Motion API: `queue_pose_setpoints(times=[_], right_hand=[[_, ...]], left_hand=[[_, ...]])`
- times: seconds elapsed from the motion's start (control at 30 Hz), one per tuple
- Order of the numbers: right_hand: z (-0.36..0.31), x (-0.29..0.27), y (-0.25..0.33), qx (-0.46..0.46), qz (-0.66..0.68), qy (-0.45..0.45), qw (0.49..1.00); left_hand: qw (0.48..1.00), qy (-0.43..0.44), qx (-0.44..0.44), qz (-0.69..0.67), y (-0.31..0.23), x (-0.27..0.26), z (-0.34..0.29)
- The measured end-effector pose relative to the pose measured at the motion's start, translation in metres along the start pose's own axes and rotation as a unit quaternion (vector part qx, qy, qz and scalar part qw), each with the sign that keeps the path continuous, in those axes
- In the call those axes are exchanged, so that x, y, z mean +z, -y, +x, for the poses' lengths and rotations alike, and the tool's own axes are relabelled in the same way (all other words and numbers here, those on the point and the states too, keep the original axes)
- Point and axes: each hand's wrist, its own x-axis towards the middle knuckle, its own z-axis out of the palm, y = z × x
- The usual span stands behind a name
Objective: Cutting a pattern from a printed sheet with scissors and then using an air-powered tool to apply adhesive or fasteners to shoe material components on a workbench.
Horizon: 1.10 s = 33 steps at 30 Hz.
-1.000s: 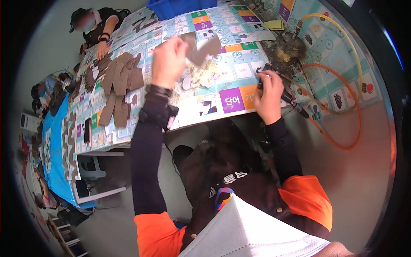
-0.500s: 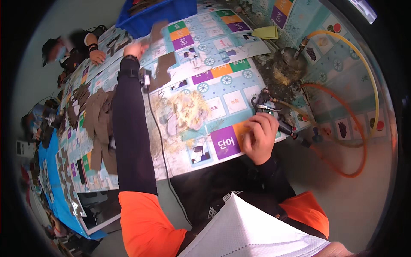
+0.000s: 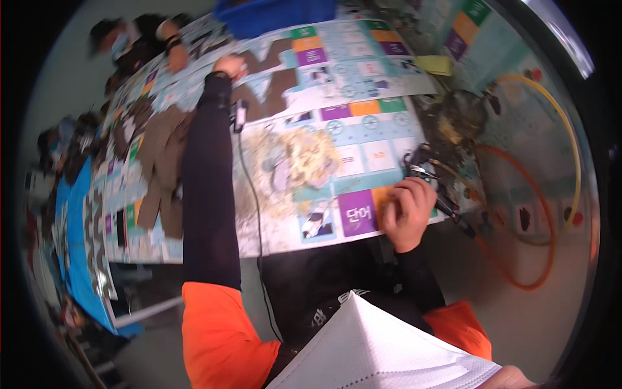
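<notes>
Brown pieces lie at eleven o'clock.
Our left hand is by them; our right hand curls beside a black tool at three. We can't tell if either holds anything.

a worktable covered in white and pale-blue printed sheeting runs from near to far. a printed panel stands along its right, a bright strip of light beyond. grey floor shows near right; a pale grey wall rises far left.

Brown pieces, blue bin, orange hose, yellow hose.
</notes>
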Motion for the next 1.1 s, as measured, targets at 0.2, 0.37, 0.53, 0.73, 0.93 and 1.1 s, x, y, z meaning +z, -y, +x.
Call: queue_pose_setpoints(times=[0.2, 0.37, 0.53, 0.73, 0.93, 1.1], right_hand=[[-0.003, -0.005, -0.003, -0.025, -0.032, -0.01, 0.999], [-0.005, 0.001, -0.002, -0.048, -0.029, -0.02, 0.998], [-0.007, 0.005, -0.004, -0.047, -0.033, -0.024, 0.998], [-0.008, 0.003, -0.005, -0.051, -0.034, -0.025, 0.998], [-0.008, 0.003, -0.004, -0.055, -0.035, -0.044, 0.997], [-0.006, 0.001, -0.008, -0.055, -0.042, -0.048, 0.996]], left_hand=[[0.988, -0.088, 0.071, -0.103, -0.011, -0.059, -0.106], [0.955, -0.27, 0.086, 0.091, 0.088, -0.095, -0.178], [0.965, -0.177, -0.044, 0.189, 0.144, -0.072, -0.213], [0.963, -0.251, 0.021, 0.094, 0.155, -0.063, -0.222], [0.94, -0.262, -0.06, 0.211, 0.144, -0.093, -0.247], [0.902, -0.303, -0.093, 0.292, 0.074, -0.129, -0.299]])
